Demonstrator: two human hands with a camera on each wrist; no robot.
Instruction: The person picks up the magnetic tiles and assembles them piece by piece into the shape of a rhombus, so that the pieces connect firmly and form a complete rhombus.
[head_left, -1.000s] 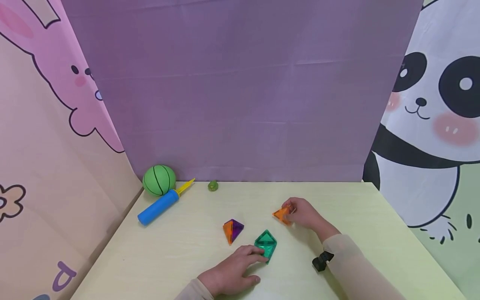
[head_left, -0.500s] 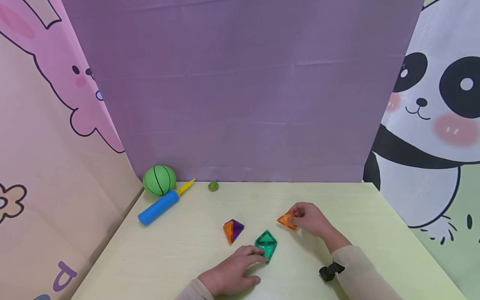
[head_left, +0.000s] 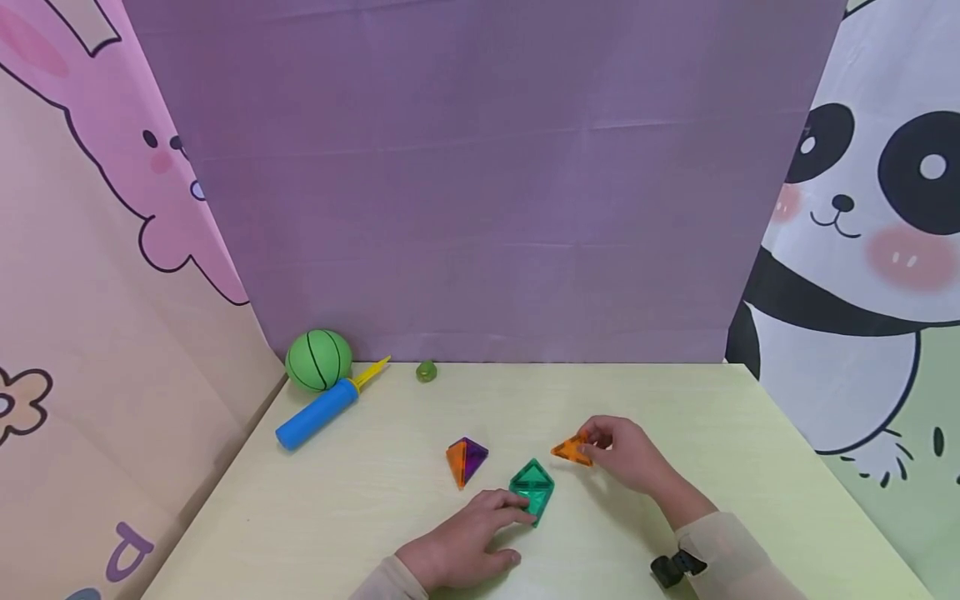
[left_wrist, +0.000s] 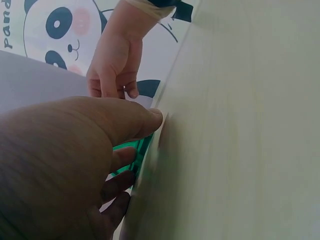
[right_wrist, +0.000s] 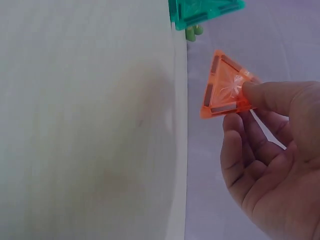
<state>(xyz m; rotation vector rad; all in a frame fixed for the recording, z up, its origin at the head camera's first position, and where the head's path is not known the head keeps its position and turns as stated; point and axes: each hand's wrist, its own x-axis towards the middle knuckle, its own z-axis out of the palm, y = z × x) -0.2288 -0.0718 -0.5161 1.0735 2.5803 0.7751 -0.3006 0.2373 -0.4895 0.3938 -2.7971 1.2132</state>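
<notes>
right hand and orange tile have come slightly nearer the person than half a second ago, and the tile shows flatter to the head view; the left hand and the green piece stay put. the tile is just right of and beyond the green piece, apart from it, and seems held above the table. the right hand pinches it between thumb and fingers, thumb over one face, with the far corner left free. the left hand lies loose, thumb well away from its fingers, and touches the green piece's left side with fingertips without gripping it. the orange-and-purple piece sits near, on the other side.

to handle this well, i'd keep the pinch light and close to the tile's edge, so that the free sides stay clear. turn the tile from the wrist, moving slowly beside the green piece. the left hand should only steady: too firm a press could tip or slide what it touches.
</notes>
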